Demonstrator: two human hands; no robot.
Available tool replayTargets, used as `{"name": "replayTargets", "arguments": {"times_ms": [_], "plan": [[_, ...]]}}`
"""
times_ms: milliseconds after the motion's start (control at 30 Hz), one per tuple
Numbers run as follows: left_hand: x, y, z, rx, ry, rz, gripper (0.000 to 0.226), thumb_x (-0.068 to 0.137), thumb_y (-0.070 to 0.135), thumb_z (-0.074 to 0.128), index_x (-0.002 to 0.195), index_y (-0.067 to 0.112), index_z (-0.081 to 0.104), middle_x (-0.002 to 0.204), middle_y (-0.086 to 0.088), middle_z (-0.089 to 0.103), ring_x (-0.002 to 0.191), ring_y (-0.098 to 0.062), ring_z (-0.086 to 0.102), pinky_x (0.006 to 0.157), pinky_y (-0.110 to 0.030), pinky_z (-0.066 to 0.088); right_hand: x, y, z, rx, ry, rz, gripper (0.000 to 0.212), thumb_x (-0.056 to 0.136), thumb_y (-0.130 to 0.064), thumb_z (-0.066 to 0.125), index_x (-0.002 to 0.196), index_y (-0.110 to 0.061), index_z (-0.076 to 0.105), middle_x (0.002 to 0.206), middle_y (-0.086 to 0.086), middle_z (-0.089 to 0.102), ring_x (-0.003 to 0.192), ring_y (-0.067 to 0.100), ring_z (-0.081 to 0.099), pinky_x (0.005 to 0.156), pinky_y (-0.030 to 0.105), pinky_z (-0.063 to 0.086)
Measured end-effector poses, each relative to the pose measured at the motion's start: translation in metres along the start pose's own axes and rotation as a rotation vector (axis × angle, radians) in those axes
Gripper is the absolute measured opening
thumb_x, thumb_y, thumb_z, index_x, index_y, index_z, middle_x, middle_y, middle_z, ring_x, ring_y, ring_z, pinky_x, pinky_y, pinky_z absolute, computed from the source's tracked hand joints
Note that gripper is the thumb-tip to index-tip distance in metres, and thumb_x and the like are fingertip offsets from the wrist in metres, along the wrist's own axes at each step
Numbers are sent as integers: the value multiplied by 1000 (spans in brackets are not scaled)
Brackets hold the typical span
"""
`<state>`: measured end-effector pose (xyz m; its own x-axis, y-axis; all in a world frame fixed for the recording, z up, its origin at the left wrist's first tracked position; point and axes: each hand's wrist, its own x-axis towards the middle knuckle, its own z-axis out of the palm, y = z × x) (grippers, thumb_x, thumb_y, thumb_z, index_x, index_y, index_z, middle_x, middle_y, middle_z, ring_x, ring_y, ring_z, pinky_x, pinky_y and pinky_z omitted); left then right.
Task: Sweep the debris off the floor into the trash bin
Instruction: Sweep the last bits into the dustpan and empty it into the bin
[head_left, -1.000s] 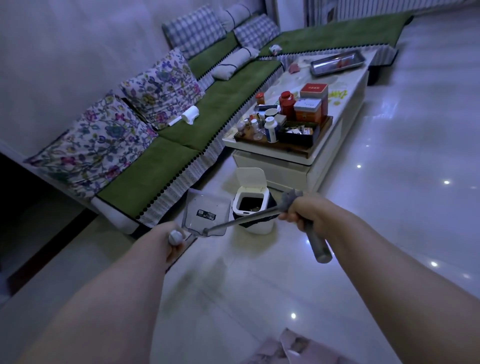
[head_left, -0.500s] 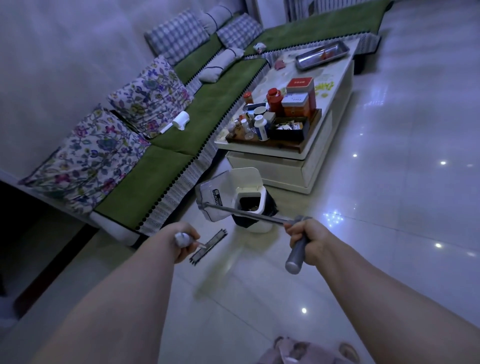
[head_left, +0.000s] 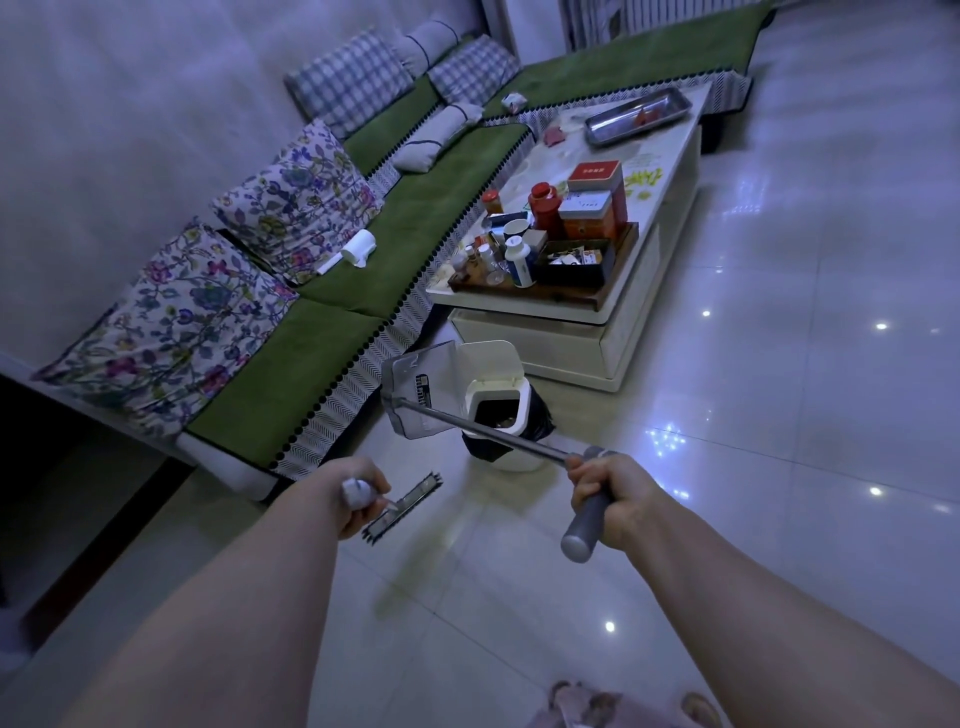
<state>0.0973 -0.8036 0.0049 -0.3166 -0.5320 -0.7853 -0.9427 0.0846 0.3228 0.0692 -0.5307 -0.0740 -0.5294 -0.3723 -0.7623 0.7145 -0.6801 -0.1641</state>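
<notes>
Right hand (head_left: 605, 491) grips dustpan (head_left: 421, 392) handle, pan pointing up-left (beside bin (head_left: 501, 410)).

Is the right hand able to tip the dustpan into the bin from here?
Probably yes. The right hand grips the long handle, and the dustpan is raised beside the bin, whose lid stands open; nothing lies between them.

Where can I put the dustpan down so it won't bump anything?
The bare floor right of the trash bin and coffee table is wide open. The table's near end, around the wooden tray, is crowded.
</notes>
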Motion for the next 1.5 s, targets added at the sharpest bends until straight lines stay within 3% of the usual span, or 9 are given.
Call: {"name": "replayTargets", "arguments": {"times_ms": [500, 667, 833, 933, 1100, 1200, 1300, 1400, 1500], "plan": [[2, -12, -9, -97, -72, -42, 19, 91, 10, 50, 75, 2, 47, 43, -5, 50, 26, -10, 47, 31, -8, 30, -10, -5, 18, -109, -39, -14, 35, 83, 17, 29, 75, -10, 49, 67, 5, 49, 23, 3, 32, 28, 9, 28], [5, -19, -11, -180, -80, -28, 26, 92, 9, 50, 70, -5, 51, 41, -7, 50, 24, -9, 45, 32, -5, 30, -19, -8, 46, -452, -35, -79, 29, 84, 15, 31, 78, -2, 53, 65, 7, 52, 24, 0, 33, 29, 10, 27], [19, -45, -30, -282, -20, -25, 21, 91, 6, 50, 71, 1, 46, 35, -7, 49, 21, -10, 44, 33, -4, 31, -10, 15, 84, -853, -9, -161, 31, 80, 12, 35, 98, 1, 57, 63, 10, 60, 27, 4, 36, 30, 15, 29], [34, -71, -50, -366, 35, -23, 21, 90, 6, 51, 70, 4, 44, 37, -6, 49, 22, -10, 46, 35, -6, 32, -6, 40, 106, -1075, 6, -229, 21, 78, 14, 39, 88, 4, 56, 64, 14, 63, 28, 7, 38, 34, 17, 30], [61, -126, -91, -544, 81, -78, 17, 84, 8, 55, 70, 8, 47, 37, -7, 51, 23, -11, 49, 36, -6, 35, 17, 91, 132, -1419, -31, -267, 25, 73, 14, 43, 91, 6, 59, 79, 23, 72, 57, 24, 50, 46, 26, 32], [74, -152, -114, -646, 46, -125, 21, 86, 11, 53, 67, 7, 45, 35, -8, 50, 23, -11, 48, 35, -6, 35, 31, 123, 144, -1660, -37, -255, 12, 79, 5, 53, 75, -4, 59, 70, 9, 64, 52, 19, 49, 47, 23, 38], [85, -171, -134, -690, -15, -145, 24, 91, 13, 46, 68, 8, 46, 34, -5, 48, 21, -8, 46, 32, -2, 29, 49, 158, 152, -1782, -38, -275, 22, 85, -1, 50, 65, -11, 50, 67, -5, 52, 53, 9, 45, 47, 20, 35], [98, -181, -149, -702, -68, -161, 23, 92, 15, 44, 69, 10, 45, 35, -3, 49, 21, -8, 45, 31, -2, 27, 68, 188, 155, -1929, -34, -293, 9, 86, -5, 56, 78, -9, 52, 87, 9, 61, 67, 19, 56, 63, 29, 55], [111, -186, -157, -683, -150, -173, 23, 91, 18, 45, 70, 10, 43, 38, -3, 50, 22, -8, 43, 30, -3, 27, 81, 211, 158, -2097, -77, -295, 11, 87, -5, 54, 96, -6, 59, 115, 12, 65, 88, 24, 58, 80, 29, 54]]}}
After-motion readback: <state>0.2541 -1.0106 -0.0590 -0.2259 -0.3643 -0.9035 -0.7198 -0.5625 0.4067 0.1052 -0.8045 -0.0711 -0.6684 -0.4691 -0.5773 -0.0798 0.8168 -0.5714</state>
